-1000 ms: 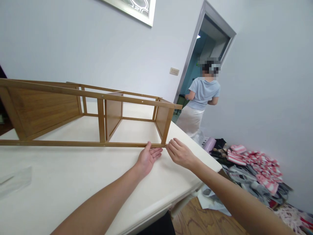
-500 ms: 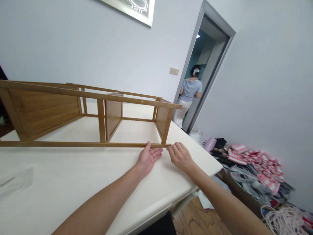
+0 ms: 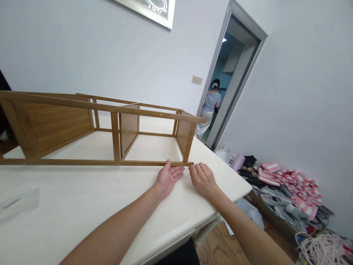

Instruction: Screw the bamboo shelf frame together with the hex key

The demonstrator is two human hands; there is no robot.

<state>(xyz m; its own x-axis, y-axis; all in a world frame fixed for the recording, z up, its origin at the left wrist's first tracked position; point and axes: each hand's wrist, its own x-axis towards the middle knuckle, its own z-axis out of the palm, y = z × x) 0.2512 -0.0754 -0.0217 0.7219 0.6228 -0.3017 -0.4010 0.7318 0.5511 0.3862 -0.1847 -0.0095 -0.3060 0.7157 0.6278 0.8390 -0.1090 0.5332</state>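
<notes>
A brown wooden shelf frame [image 3: 117, 136] lies on its side across the white table [image 3: 91, 206], with slatless panels set between its long rails. At the right end of its near lower rail, my left hand [image 3: 167, 180] is palm up, fingers stretched out just in front of the rail and thumb resting against it. My right hand [image 3: 202, 179] is closed in a pinch at the rail's tip, close to a joint. Whatever is between its fingertips is too small and too hidden to make out.
A clear plastic bag [image 3: 19, 206] lies at the table's left. Beyond the right edge are a pile of striped and grey cloth [image 3: 292, 184] and pale cords [image 3: 317, 246]. In the doorway stands a person [image 3: 211, 105], back turned. A wall rises behind the table.
My hands stay at the same rail end, the right one still pinching there with only a slight shift. The person in the doorway has moved farther in and a little left.
</notes>
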